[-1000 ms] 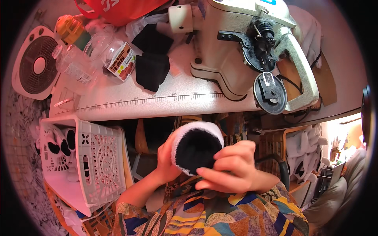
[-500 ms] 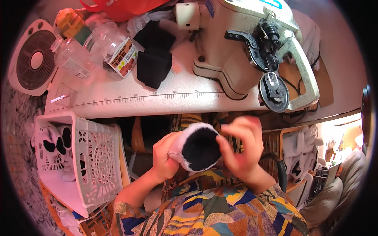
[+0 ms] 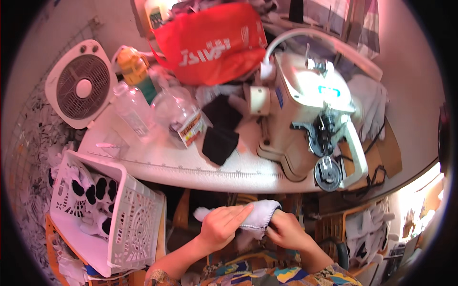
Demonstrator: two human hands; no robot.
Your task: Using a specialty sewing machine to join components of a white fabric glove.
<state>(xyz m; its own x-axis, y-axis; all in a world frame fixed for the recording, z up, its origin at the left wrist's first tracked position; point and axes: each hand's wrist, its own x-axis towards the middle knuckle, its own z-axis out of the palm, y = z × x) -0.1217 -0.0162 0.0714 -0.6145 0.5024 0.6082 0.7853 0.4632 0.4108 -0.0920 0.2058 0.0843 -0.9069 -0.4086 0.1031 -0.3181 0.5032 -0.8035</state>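
Note:
In front of my body, below the table edge, I hold a white, fuzzy glove [image 3: 260, 214] sideways. Dark stitching runs along its cuff, which faces right. My left hand [image 3: 222, 229] is closed round its body, index finger stretched along the top, and a white end sticks out on that hand's far side. At the cuff, my right hand [image 3: 286, 231] has its fingers bent at the rim; some fingertips are hidden at the opening. Beyond the table edge stands a cream sewing machine [image 3: 305, 114] with a dark round disc [image 3: 327, 175] low on its front.
A white plastic basket [image 3: 138, 224] with several white pieces with black patches stands at the left. On the table [image 3: 200, 178] lie black cloth pieces [image 3: 221, 145], clear bottles [image 3: 131, 112] and a red bag [image 3: 210, 45]. A box fan [image 3: 82, 88] stands far left, white pieces [image 3: 365, 238] at right.
The glove has turned from its black opening facing up to lying sideways, cuff to the right. My right hand has come down to the cuff. The view has shifted, showing more of the table's back.

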